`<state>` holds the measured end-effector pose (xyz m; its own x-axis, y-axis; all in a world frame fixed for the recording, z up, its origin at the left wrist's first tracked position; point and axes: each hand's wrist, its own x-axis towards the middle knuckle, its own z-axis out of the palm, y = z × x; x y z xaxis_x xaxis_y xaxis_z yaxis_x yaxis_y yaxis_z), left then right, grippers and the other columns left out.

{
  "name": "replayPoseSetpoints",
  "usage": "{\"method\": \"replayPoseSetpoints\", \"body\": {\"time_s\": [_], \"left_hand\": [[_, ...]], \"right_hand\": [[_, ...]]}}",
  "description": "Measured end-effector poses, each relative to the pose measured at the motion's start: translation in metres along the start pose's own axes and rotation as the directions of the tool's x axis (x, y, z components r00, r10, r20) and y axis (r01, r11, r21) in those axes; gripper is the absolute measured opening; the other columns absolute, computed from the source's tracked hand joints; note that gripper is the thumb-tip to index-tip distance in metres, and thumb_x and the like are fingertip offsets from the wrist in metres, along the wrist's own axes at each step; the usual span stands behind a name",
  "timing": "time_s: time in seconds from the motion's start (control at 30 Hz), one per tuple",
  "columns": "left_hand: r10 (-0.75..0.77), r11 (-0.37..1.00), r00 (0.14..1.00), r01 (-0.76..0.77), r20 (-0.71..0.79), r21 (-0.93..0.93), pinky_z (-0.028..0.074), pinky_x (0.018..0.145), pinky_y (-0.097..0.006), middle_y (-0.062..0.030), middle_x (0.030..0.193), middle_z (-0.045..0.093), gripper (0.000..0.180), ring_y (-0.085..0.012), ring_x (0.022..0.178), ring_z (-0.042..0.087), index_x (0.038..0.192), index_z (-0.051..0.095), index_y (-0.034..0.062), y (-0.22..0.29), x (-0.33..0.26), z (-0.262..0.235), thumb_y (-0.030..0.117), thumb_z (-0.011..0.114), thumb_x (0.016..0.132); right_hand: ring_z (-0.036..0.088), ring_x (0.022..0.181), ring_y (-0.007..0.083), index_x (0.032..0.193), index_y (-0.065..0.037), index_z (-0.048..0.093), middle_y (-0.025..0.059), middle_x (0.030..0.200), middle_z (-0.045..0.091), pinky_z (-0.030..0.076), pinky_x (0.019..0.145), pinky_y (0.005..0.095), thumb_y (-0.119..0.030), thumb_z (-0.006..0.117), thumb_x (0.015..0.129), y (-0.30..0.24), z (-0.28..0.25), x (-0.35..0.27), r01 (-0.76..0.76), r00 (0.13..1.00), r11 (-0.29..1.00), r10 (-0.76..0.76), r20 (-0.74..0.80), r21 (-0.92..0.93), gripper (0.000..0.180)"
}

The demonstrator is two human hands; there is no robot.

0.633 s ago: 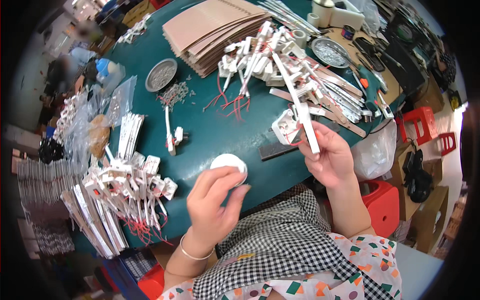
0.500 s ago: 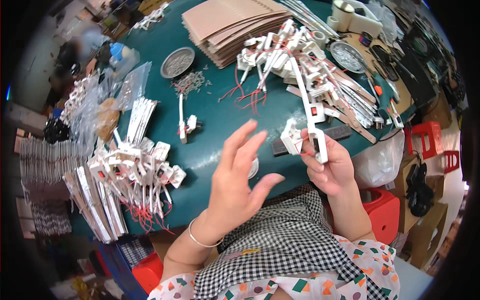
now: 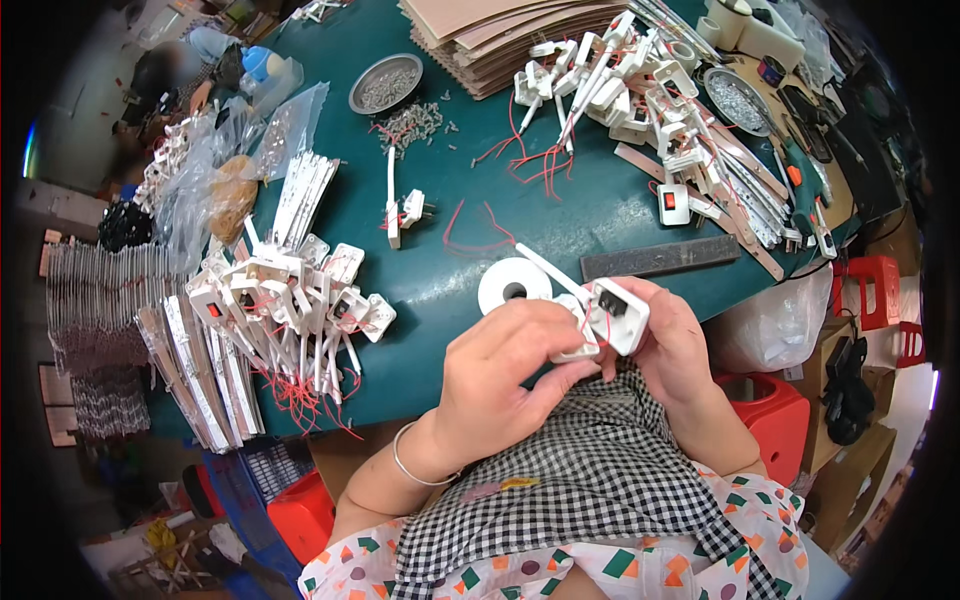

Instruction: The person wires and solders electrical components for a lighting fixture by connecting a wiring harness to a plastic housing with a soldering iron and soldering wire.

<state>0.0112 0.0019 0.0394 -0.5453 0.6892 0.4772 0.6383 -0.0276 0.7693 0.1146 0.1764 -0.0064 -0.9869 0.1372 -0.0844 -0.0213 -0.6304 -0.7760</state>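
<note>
My right hand [image 3: 675, 345] grips a white plastic switch housing [image 3: 631, 328], its hollow side up with a black switch body inside. From it a white tube [image 3: 548, 268] slants away to the far left, with red wires [image 3: 478, 246] trailing from the end onto the table. My left hand [image 3: 495, 370] is closed on a smaller white plastic piece [image 3: 580, 350], held close beside the housing. Thin red wire runs between the two pieces. The left fingertips partly hide the small piece. Just beyond my left hand lies a white round disc [image 3: 497, 279] with a dark centre.
A dark metal bar [image 3: 660, 258] lies beyond my right hand. Piles of white switch assemblies sit left [image 3: 290, 295] and far right [image 3: 640, 100]. A bowl of screws [image 3: 388, 83] stands behind loose screws [image 3: 415, 125]. Cardboard sheets [image 3: 500, 40] are stacked at the back.
My left hand, open and apart before, has moved right and closed on the small white piece. The right hand has lowered and turned the housing, so the tube now points far left.
</note>
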Motion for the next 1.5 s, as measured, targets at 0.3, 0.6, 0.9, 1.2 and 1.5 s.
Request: {"method": "replayPoseSetpoints", "body": {"time_s": [0.3, 0.6, 0.9, 1.2, 1.5], "left_hand": [[0.051, 0.975, 0.994, -0.028, -0.101, 0.222, 0.055, 0.067, -0.030, -0.0138, 0.105, 0.061, 0.034, -0.0204, 0.082, 0.064, 0.093, 0.068, 0.0035, 0.001, -0.034, 0.004, 0.011, 0.088, 0.066], [0.057, 0.975, 0.972, -0.005, -0.230, 0.223, 0.051, 0.076, -0.032, -0.0142, 0.108, 0.057, 0.062, -0.0246, 0.092, 0.058, 0.115, 0.057, -0.0005, -0.003, -0.048, 0.010, 0.011, 0.090, 0.064], [0.019, 0.985, 0.987, 0.010, -0.160, 0.173, 0.047, 0.080, -0.032, -0.0134, 0.108, 0.049, 0.073, -0.0215, 0.093, 0.050, 0.124, 0.046, -0.0018, -0.004, -0.055, 0.002, 0.014, 0.089, 0.068], [0.018, 0.984, 0.964, 0.030, -0.265, 0.176, 0.053, 0.076, -0.035, -0.0162, 0.106, 0.064, 0.064, -0.0278, 0.091, 0.062, 0.118, 0.053, -0.0006, -0.002, -0.055, 0.003, 0.010, 0.089, 0.066], [0.010, 0.984, 0.970, 0.034, -0.241, 0.177, 0.053, 0.077, -0.035, -0.0165, 0.105, 0.063, 0.066, -0.0284, 0.093, 0.062, 0.119, 0.052, -0.0008, 0.000, -0.058, -0.001, 0.015, 0.090, 0.066]], "right_hand": [[0.066, 0.099, 0.0188, 0.130, 0.006, 0.050, 0.0151, 0.116, 0.063, 0.055, 0.084, 0.0294, -0.005, 0.057, 0.089, 0.000, 0.011, 0.008, -0.157, 0.987, 0.988, 0.157, -0.017, 0.013, 0.043], [0.061, 0.112, 0.0207, 0.129, 0.004, 0.045, 0.0194, 0.125, 0.059, 0.052, 0.096, 0.0336, 0.004, 0.066, 0.084, 0.010, 0.017, 0.006, -0.074, 0.997, 0.997, 0.075, 0.025, -0.036, 0.050], [0.058, 0.119, 0.0249, 0.131, 0.005, 0.040, 0.0237, 0.132, 0.054, 0.050, 0.102, 0.0366, 0.007, 0.063, 0.086, 0.015, 0.017, 0.002, 0.129, 0.989, 0.984, -0.120, 0.083, -0.121, 0.051], [0.057, 0.121, 0.0253, 0.131, 0.007, 0.041, 0.0242, 0.133, 0.053, 0.049, 0.102, 0.0361, 0.009, 0.059, 0.088, 0.017, 0.020, 0.001, 0.153, 0.986, 0.981, -0.142, 0.092, -0.120, 0.047], [0.057, 0.122, 0.0265, 0.132, 0.007, 0.040, 0.0248, 0.134, 0.052, 0.049, 0.103, 0.0373, 0.010, 0.056, 0.088, 0.015, 0.020, 0.000, 0.109, 0.990, 0.990, -0.100, 0.099, -0.094, 0.047]]}}
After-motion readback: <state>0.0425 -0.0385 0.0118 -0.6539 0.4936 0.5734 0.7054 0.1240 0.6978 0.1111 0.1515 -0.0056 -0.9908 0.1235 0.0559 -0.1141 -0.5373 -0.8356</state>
